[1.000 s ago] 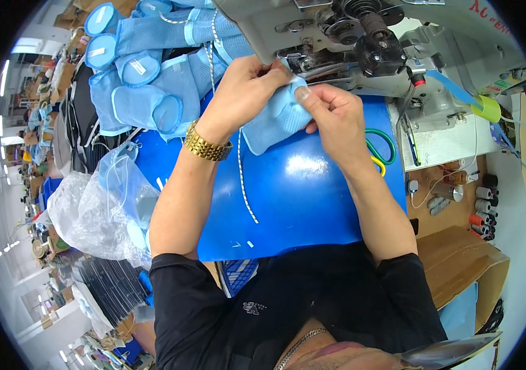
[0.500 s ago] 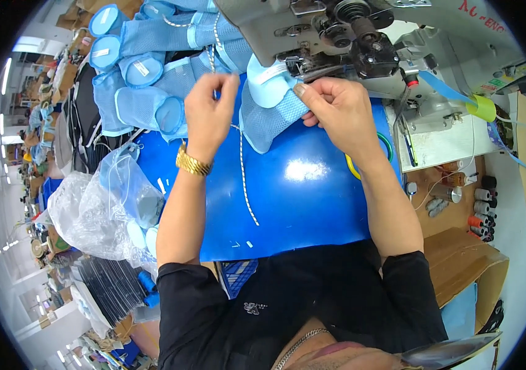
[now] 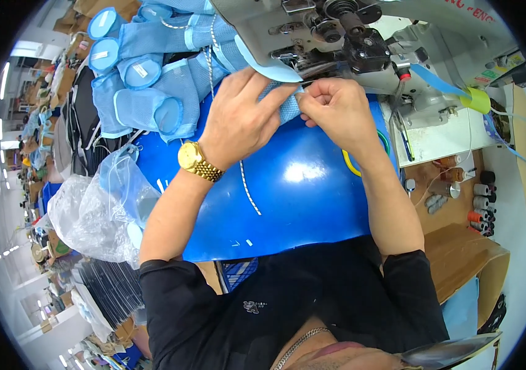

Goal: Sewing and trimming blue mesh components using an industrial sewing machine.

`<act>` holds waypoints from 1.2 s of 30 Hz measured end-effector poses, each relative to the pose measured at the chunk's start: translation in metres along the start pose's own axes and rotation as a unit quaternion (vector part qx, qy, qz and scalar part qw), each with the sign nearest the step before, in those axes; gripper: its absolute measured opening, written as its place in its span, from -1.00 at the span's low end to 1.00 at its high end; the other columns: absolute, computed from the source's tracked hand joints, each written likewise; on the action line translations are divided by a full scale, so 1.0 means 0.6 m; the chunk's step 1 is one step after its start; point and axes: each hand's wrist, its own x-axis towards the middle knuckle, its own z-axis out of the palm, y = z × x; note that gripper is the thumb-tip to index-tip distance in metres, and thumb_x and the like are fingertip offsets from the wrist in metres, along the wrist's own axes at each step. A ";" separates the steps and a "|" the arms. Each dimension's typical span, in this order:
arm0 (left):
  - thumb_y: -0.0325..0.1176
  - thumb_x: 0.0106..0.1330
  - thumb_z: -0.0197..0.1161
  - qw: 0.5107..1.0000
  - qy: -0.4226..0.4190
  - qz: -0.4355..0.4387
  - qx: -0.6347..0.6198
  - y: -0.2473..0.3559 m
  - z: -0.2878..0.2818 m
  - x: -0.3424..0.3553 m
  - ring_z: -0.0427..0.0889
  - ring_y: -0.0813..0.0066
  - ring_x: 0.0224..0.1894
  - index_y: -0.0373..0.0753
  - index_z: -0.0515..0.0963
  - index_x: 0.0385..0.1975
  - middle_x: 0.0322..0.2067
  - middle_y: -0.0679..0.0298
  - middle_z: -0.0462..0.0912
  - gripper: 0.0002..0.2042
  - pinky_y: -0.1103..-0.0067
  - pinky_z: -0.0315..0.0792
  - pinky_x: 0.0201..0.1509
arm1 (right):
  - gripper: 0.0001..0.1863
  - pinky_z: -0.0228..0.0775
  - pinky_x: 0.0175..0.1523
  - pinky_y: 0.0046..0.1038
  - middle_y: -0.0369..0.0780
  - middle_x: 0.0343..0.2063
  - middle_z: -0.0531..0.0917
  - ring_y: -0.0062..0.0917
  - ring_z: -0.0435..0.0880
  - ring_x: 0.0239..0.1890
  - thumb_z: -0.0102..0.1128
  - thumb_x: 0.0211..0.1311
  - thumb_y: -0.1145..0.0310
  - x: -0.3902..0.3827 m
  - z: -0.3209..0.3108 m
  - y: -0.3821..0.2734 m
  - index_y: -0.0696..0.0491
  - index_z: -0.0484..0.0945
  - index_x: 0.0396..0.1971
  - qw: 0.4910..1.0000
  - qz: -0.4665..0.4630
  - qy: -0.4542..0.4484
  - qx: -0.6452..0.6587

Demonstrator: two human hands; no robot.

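Note:
Under the sewing machine head (image 3: 269, 28), a light blue mesh bag (image 3: 291, 110) has its edge close to the needle area. A smooth pale blue round panel (image 3: 268, 66) of it curves up against the machine. My left hand (image 3: 241, 117), with a gold watch on the wrist, is closed over the bag's left side and hides much of the mesh. Pinched between the thumb and fingers of my right hand (image 3: 340, 114) is the bag's right edge. A black-and-white cord (image 3: 249, 188) trails from below my left hand over the blue table surface (image 3: 300, 216).
Several finished-looking blue mesh bags (image 3: 152, 111) with round ends pile up at the left. Below them lies clear plastic wrapping (image 3: 84, 216). Green and yellow rings (image 3: 352, 163) lie by my right forearm. Thread spools (image 3: 482, 206) and a cardboard box (image 3: 466, 259) are at the right.
My left hand has come right and down onto the mesh bag and closed over it. The pale panel has swung up toward the machine. My right hand still pinches the edge.

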 end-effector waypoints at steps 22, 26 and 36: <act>-0.44 0.07 0.28 0.990 -0.105 -0.010 0.094 0.033 -0.031 0.018 0.53 0.18 0.10 -0.25 0.53 -0.09 0.01 0.15 0.55 -0.65 0.37 0.45 0.10 | -0.82 0.31 -0.49 -0.42 -0.18 -0.67 0.55 -0.43 0.50 -0.64 0.27 0.00 0.38 -0.034 0.009 0.037 0.16 0.59 -0.41 0.999 -0.040 -0.029 0.003; -0.46 0.09 0.16 0.982 -0.133 -0.008 0.135 0.023 -0.034 0.005 0.49 0.18 0.11 -0.26 0.49 -0.03 0.05 0.13 0.49 -0.62 0.39 0.44 0.11 | -0.82 0.30 -0.50 -0.37 -0.17 -0.70 0.53 -0.40 0.51 -0.65 0.28 -0.01 0.36 -0.029 0.012 0.024 0.16 0.56 -0.47 0.996 -0.091 -0.011 -0.016; -0.57 0.07 0.23 0.995 0.007 -0.066 -0.070 -0.025 -0.024 -0.010 0.69 0.21 -0.16 -0.24 0.60 -0.23 -0.23 0.18 0.69 -0.76 0.46 0.57 -0.10 | -0.80 0.24 -0.51 -0.41 -0.22 -0.73 0.47 -0.49 0.43 -0.67 0.28 0.03 0.34 -0.029 0.006 0.014 0.18 0.52 -0.55 0.997 -0.041 -0.057 -0.040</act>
